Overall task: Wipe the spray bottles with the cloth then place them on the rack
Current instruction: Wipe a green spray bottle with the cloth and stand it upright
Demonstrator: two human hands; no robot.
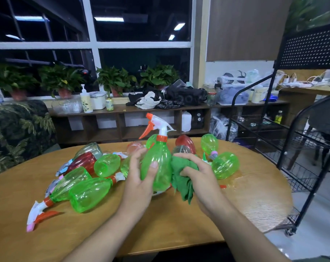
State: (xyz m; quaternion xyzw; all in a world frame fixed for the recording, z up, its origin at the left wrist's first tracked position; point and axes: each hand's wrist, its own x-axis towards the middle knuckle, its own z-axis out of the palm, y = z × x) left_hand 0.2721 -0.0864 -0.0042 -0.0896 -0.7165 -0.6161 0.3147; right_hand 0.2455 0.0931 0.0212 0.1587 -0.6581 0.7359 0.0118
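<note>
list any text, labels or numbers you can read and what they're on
No text is readable.
pump bottle: printed label, too blurred to read.
can: label too small to read.
white jar: label too blurred to read.
held spray bottle: no print visible.

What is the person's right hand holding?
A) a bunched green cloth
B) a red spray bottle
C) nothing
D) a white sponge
A: the right hand grips the green cloth, beside the green spray bottle that the left hand holds upright.
</note>
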